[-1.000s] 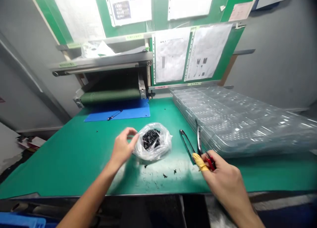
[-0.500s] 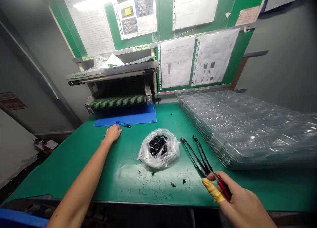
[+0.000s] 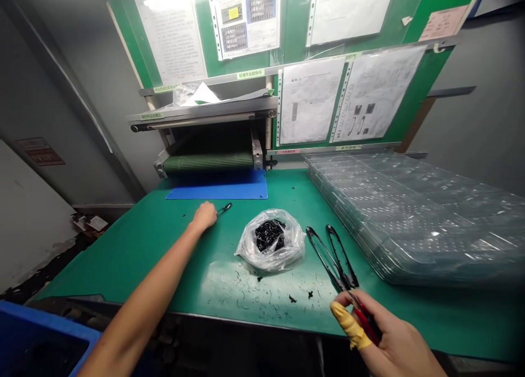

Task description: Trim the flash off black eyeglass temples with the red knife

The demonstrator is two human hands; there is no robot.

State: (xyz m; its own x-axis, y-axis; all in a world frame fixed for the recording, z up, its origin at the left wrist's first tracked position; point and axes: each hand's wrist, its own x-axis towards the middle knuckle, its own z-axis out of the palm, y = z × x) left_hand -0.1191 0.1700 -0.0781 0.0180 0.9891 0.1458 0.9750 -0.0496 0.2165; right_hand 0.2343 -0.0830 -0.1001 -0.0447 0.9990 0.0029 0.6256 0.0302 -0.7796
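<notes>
My left hand [image 3: 205, 215] is closed at the far left of the green table, with a slim black loop-shaped part [image 3: 225, 208] sticking out to the right from its fingertips. Red-handled hand cutters [image 3: 368, 319] are in the closed grip of my right hand [image 3: 381, 325], which wears a yellow finger cot [image 3: 348, 325]; their jaws are hard to make out. Just beyond them are two long black loop-shaped parts [image 3: 342, 251], side by side; whether they touch the tool I cannot tell. A clear plastic bag [image 3: 293, 257] of small black pieces [image 3: 269, 236] sits between my hands.
Clear plastic trays [image 3: 369, 218] are stacked on the right. A green conveyor belt [image 3: 209, 162] ends above a blue sheet [image 3: 217, 190] at the back. Black scraps [image 3: 292, 299] litter the front of the table [image 3: 197, 289]. A blue bin [image 3: 77, 333] stands lower left; papers hang on the green board.
My left hand has moved right, and the black loop part at its fingertips has swung to point up and right. My right hand still grips the cutters. The view has shifted slightly left.
</notes>
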